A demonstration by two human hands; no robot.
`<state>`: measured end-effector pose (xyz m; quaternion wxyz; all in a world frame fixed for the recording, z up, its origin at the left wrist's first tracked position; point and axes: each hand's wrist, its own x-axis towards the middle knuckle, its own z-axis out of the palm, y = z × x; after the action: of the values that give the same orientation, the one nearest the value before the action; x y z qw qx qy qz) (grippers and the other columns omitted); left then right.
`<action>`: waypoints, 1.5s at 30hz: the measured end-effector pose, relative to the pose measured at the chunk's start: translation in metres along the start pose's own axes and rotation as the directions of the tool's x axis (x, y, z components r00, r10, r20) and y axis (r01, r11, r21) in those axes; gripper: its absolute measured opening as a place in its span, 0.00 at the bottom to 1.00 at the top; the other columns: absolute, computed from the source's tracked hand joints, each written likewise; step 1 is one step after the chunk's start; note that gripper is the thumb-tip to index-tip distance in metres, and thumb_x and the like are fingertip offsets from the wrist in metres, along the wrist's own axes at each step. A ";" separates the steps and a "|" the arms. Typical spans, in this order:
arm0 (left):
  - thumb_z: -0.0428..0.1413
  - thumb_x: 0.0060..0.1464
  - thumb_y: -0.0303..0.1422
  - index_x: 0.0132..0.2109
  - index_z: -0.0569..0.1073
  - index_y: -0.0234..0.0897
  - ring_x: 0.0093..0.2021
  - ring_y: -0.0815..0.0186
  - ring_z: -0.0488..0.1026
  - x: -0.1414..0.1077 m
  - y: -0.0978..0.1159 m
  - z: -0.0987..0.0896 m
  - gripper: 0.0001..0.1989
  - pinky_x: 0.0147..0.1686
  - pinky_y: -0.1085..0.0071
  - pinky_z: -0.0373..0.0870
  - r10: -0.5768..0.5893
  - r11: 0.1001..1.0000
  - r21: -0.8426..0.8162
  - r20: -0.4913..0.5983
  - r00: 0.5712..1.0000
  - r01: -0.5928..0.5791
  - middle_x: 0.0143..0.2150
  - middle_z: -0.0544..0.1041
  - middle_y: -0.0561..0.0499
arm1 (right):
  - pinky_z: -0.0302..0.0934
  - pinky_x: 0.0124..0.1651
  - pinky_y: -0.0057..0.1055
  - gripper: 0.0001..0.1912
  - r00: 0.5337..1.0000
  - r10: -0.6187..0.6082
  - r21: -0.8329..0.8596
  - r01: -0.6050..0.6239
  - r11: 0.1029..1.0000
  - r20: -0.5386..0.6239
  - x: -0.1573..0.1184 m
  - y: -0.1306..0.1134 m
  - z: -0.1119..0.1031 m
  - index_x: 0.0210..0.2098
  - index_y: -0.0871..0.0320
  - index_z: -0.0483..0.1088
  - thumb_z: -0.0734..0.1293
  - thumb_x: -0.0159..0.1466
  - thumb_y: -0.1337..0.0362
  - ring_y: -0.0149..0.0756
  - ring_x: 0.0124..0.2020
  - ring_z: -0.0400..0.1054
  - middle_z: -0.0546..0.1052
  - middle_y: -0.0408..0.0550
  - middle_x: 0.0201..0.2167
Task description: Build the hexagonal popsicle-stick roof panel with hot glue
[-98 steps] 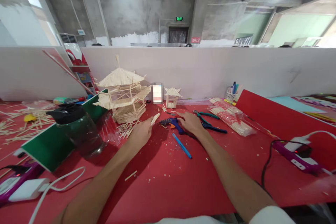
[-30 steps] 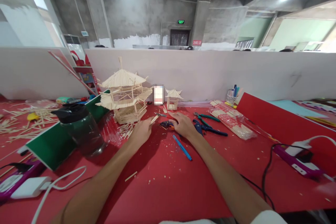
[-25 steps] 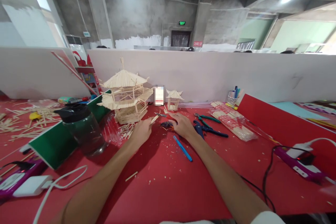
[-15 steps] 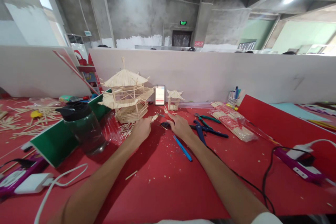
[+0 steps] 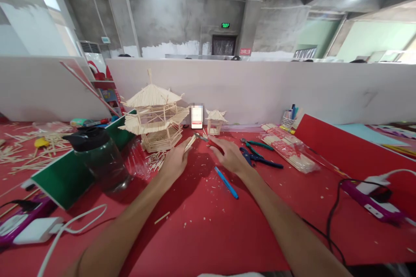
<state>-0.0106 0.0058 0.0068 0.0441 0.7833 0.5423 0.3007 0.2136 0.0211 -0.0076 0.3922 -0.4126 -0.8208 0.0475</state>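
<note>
My left hand (image 5: 175,156) pinches a small bundle of pale wooden sticks (image 5: 190,143), which point up and to the right. Opposite it, my right hand (image 5: 229,154) is curled, thumb below the fingers. A thin grey blade-like piece (image 5: 202,137) reaches from its fingertips toward the sticks; whatever lies within the grip is too small to make out. Behind my left hand stands a large two-tiered stick pavilion (image 5: 154,114). A small stick pavilion (image 5: 215,122) stands beyond my right hand. Below that hand lies a blue pen (image 5: 226,183).
Green-handled pliers (image 5: 258,145) and a blue-handled tool (image 5: 268,163) lie at right, before packaged sticks (image 5: 289,147). A lit phone (image 5: 196,117) leans at the back. A dark water bottle (image 5: 102,160) stands left. Power strips (image 5: 367,201) and cables flank the red tabletop (image 5: 208,233).
My right hand has lifted a little and its fingers show differently. The dark nozzle-like piece beside it no longer shows. The sticks in my left hand are raised slightly. The view shifted slightly.
</note>
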 end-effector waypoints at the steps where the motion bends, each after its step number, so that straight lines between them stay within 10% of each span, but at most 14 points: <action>1: 0.43 0.63 0.31 0.64 0.62 0.39 0.52 0.57 0.74 0.000 0.000 0.000 0.23 0.50 0.64 0.68 -0.006 1.000 0.001 -0.003 1.000 0.006 0.55 0.75 0.44 | 0.61 0.56 0.38 0.23 1.000 -0.009 -0.015 0.009 1.000 0.023 -0.001 -0.002 0.002 0.63 0.51 0.61 0.57 0.69 0.58 0.40 0.54 0.68 0.74 0.49 0.54; 7: 0.43 0.63 0.30 0.62 0.65 0.37 0.45 0.57 0.76 -0.001 0.002 -0.001 0.22 0.46 0.65 0.69 -0.008 1.000 0.023 -0.002 1.000 0.008 0.46 0.79 0.44 | 0.63 0.51 0.35 0.24 0.999 0.006 -0.163 0.003 0.987 0.054 0.001 -0.004 0.003 0.63 0.50 0.61 0.58 0.69 0.58 0.41 0.49 0.70 0.77 0.50 0.47; 14: 0.43 0.64 0.32 0.61 0.66 0.38 0.41 0.57 0.78 -0.003 0.013 -0.002 0.21 0.41 0.66 0.70 -0.033 0.997 0.073 0.050 0.998 0.029 0.41 0.81 0.44 | 0.61 0.54 0.39 0.22 0.943 0.330 -0.304 -0.326 0.895 -0.039 0.001 0.039 -0.008 0.60 0.59 0.65 0.58 0.69 0.60 0.45 0.52 0.70 0.76 0.56 0.52; 19: 0.44 0.57 0.21 0.66 0.58 0.36 0.57 0.57 0.70 -0.005 0.006 0.001 0.30 0.55 0.63 0.66 0.022 0.986 0.167 0.056 0.998 -0.031 0.63 0.68 0.44 | 0.61 0.58 0.38 0.22 0.992 0.093 -0.056 -0.098 0.994 -0.084 -0.001 0.024 -0.017 0.61 0.54 0.65 0.58 0.69 0.58 0.41 0.55 0.68 0.74 0.50 0.54; 25: 0.42 0.57 0.20 0.65 0.61 0.36 0.58 0.58 0.69 -0.004 0.000 0.003 0.29 0.56 0.65 0.66 0.046 0.982 0.181 0.037 0.998 -0.052 0.62 0.69 0.45 | 0.64 0.54 0.38 0.23 0.996 -0.068 -0.022 0.070 0.997 0.054 -0.003 0.000 -0.006 0.62 0.51 0.63 0.59 0.68 0.58 0.41 0.52 0.70 0.76 0.48 0.51; 32: 0.44 0.60 0.24 0.62 0.65 0.35 0.49 0.51 0.76 -0.004 0.009 0.002 0.24 0.47 0.60 0.70 -0.039 0.986 0.165 0.110 0.993 0.021 0.52 0.78 0.41 | 0.64 0.49 0.37 0.22 0.988 0.147 -0.292 -0.126 0.948 0.051 0.002 0.019 0.009 0.60 0.50 0.65 0.58 0.69 0.57 0.44 0.50 0.71 0.77 0.51 0.50; 36: 0.43 0.63 0.30 0.63 0.65 0.36 0.44 0.53 0.78 -0.003 0.006 0.000 0.23 0.40 0.63 0.72 -0.022 0.996 0.082 0.052 0.998 0.018 0.44 0.81 0.42 | 0.64 0.47 0.40 0.21 0.904 0.427 -0.399 -0.391 0.829 0.001 0.001 0.053 -0.005 0.56 0.56 0.69 0.60 0.67 0.57 0.49 0.46 0.72 0.78 0.58 0.46; 41: 0.42 0.59 0.24 0.64 0.62 0.34 0.57 0.57 0.70 -0.004 -0.001 0.002 0.26 0.55 0.61 0.67 0.216 0.958 0.211 -0.087 0.972 -0.194 0.61 0.70 0.42 | 0.64 0.46 0.39 0.19 0.850 0.442 0.080 -0.438 0.895 -0.286 0.000 0.080 -0.037 0.49 0.58 0.69 0.60 0.65 0.55 0.45 0.44 0.71 0.77 0.56 0.42; 45: 0.39 0.62 0.23 0.67 0.58 0.32 0.65 0.61 0.61 -0.004 -0.005 -0.006 0.27 0.64 0.62 0.56 0.480 0.832 0.366 -0.093 0.872 -0.418 0.65 0.64 0.43 | 0.58 0.22 0.25 0.19 0.725 0.640 0.685 -0.331 0.649 -0.255 0.004 0.081 -0.047 0.44 0.52 0.61 0.66 0.57 0.53 0.29 0.21 0.62 0.71 0.40 0.27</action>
<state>-0.0182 0.0028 0.0079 -0.2108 0.8542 0.3869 0.2761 0.2961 0.0654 -0.0050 0.6609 -0.4771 -0.4915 0.3066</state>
